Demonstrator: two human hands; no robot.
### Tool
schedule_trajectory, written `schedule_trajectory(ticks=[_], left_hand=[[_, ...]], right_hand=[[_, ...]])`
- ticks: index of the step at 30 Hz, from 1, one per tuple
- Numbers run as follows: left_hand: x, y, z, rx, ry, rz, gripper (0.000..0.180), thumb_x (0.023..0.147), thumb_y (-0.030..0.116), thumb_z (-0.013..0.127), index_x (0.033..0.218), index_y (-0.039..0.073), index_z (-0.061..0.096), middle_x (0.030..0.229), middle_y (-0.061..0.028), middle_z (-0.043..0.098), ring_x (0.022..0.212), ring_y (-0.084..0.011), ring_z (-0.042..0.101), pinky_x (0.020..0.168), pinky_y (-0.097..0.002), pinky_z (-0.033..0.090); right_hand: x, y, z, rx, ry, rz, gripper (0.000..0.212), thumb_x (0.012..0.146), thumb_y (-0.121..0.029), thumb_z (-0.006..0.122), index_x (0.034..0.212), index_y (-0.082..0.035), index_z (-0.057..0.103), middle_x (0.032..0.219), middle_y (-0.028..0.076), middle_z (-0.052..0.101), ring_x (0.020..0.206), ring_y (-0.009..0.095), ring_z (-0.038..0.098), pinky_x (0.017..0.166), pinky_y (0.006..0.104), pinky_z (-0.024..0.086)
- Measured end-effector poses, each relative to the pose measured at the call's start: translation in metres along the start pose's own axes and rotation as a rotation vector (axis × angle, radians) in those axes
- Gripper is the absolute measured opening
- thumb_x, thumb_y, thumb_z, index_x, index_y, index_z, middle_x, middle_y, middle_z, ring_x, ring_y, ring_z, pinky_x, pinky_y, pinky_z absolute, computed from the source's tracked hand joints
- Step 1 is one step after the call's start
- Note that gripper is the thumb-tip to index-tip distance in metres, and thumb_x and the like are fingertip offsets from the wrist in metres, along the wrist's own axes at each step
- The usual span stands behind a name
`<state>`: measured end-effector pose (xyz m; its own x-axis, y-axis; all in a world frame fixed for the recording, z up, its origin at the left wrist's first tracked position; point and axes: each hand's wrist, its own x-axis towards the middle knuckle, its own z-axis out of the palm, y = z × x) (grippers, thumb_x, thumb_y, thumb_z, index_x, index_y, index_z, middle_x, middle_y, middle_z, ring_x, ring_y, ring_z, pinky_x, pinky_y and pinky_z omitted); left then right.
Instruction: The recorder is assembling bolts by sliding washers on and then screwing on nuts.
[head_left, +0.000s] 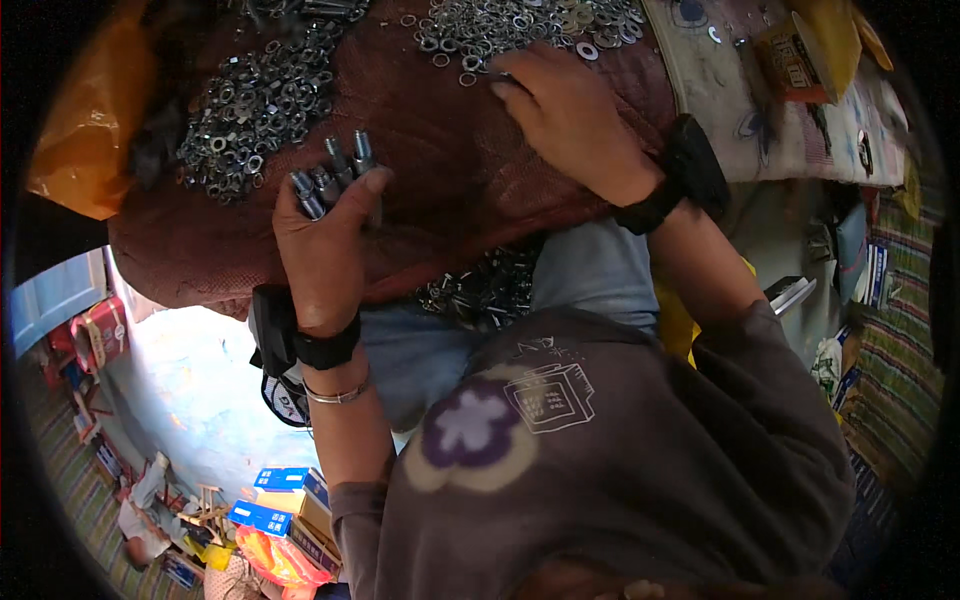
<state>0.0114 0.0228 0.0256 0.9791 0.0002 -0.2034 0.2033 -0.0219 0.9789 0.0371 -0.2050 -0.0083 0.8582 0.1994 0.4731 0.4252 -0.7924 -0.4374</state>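
Bolts (363,150) were gripped in the left hand (325,240), long axes pointed far; washers (510,32) were heaped just beyond the nearer right hand (575,115), where whether any was pinched could not be told.

White characters stand on the blue boxes (262,517), left of the brown-grey shirt (620,450); white letters mark a black item (287,402), to the shirt's upper left; characters also show on an orange container (788,66), beyond its upper right. The shirt's printed drawing (550,398) carries small marks (too fine to read).
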Motion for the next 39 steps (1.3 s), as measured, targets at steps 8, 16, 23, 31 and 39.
schedule_trajectory(ticks=[8,16,23,31,39], left_hand=[[-0.001,-0.014,0.002,-0.126,0.017,-0.015,0.021,0.072,0.002,0.071,0.085,0.004,0.055,0.067,0.0034,0.053,0.055,-0.0036,0.047,0.048,-0.0187,0.038],[-0.002,-0.023,0.009,-0.044,-0.036,-0.046,0.022,0.072,0.003,0.071,0.084,0.005,0.054,0.067,0.0041,0.052,0.055,-0.0033,0.047,0.047,-0.0180,0.038],[0.000,-0.021,0.010,-0.019,-0.047,-0.062,0.022,0.072,0.004,0.071,0.086,0.004,0.054,0.068,0.0042,0.053,0.056,-0.0025,0.047,0.048,-0.0174,0.038],[0.003,-0.025,0.018,-0.039,-0.094,0.018,0.021,0.072,0.004,0.071,0.085,0.004,0.053,0.067,0.0036,0.053,0.055,-0.0030,0.047,0.048,-0.0177,0.038],[0.003,-0.026,0.020,0.038,-0.052,-0.026,0.022,0.072,0.004,0.071,0.084,0.004,0.053,0.068,0.0035,0.053,0.055,-0.0030,0.047,0.047,-0.0179,0.038]], right_hand=[[0.003,-0.009,0.009,-0.044,-0.041,-0.032,0.020,0.078,-0.015,0.059,0.096,-0.006,0.058,0.085,0.013,0.056,0.081,0.033,0.056,0.070,0.0401,0.046],[0.005,-0.014,0.015,-0.053,-0.030,0.026,0.020,0.077,-0.018,0.060,0.091,-0.004,0.058,0.084,0.016,0.056,0.081,0.036,0.055,0.071,0.0437,0.046],[0.006,-0.008,0.012,0.105,0.024,0.045,0.018,0.076,-0.017,0.061,0.087,-0.003,0.059,0.085,0.016,0.059,0.081,0.034,0.057,0.070,0.0410,0.047],[0.016,-0.033,-0.001,0.507,-0.165,0.195,0.017,0.076,-0.015,0.060,0.085,-0.001,0.060,0.083,0.017,0.059,0.080,0.035,0.057,0.069,0.0388,0.046],[-0.009,-0.013,0.002,-0.003,0.026,0.060,0.015,0.077,-0.011,0.061,0.089,-0.003,0.057,0.082,0.014,0.056,0.076,0.034,0.056,0.064,0.0380,0.045]])
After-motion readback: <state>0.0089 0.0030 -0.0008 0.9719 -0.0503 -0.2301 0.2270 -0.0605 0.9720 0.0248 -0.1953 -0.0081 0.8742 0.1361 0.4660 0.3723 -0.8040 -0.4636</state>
